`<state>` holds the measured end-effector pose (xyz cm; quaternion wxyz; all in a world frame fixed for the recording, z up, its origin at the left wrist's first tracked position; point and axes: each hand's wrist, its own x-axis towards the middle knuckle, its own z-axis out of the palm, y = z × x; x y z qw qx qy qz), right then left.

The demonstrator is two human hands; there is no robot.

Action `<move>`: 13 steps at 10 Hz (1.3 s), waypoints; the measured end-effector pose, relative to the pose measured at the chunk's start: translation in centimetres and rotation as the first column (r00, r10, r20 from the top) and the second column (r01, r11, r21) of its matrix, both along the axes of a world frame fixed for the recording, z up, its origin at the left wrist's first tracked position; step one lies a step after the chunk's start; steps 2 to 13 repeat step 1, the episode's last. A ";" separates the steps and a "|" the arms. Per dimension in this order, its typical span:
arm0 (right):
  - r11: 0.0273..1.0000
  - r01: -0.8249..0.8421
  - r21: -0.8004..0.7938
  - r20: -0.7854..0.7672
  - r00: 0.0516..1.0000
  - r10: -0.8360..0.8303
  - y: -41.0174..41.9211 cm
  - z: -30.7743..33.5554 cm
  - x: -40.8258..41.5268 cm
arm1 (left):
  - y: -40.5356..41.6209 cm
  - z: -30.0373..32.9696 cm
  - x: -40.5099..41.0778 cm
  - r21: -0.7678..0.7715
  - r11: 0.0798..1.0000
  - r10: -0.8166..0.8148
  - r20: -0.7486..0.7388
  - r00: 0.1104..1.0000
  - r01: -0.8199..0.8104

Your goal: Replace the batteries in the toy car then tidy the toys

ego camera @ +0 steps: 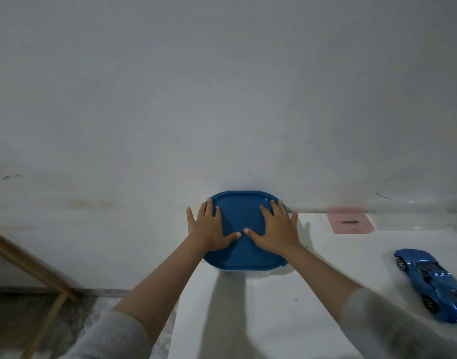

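Note:
A blue lid (241, 255) covers a white container at the far left corner of the white table (300, 320), against the wall. My left hand (209, 229) lies flat on the lid's left side with fingers spread. My right hand (275, 230) presses flat on its right side, fingers straight. The two thumbs nearly meet at the lid's middle. A blue toy car (434, 283) sits on its wheels at the right edge of view, apart from both hands.
A pink sheet (350, 220) with a small dark object on it lies by the wall at the back right. A wooden frame (41, 275) leans at the lower left beyond the table's left edge, above the floor.

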<state>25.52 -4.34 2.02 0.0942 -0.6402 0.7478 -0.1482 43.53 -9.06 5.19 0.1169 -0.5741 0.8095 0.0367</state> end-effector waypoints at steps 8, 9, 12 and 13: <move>0.923 0.193 -0.333 0.443 0.896 -0.028 1.2 0.4 -0.4 | 2.0 -0.6 -0.7 -0.115 0.992 0.026 -0.170 0.985 -0.046; 0.923 0.193 -0.333 0.443 0.896 -0.028 1.2 0.4 -0.4 | 2.0 -0.6 -0.7 -0.115 0.992 0.026 -0.170 0.985 -0.046; 0.923 0.193 -0.333 0.443 0.896 -0.028 1.2 0.4 -0.4 | 2.0 -0.6 -0.7 -0.115 0.992 0.026 -0.170 0.985 -0.046; 0.923 0.193 -0.333 0.443 0.896 -0.028 1.2 0.4 -0.4 | 2.0 -0.6 -0.7 -0.115 0.992 0.026 -0.170 0.985 -0.046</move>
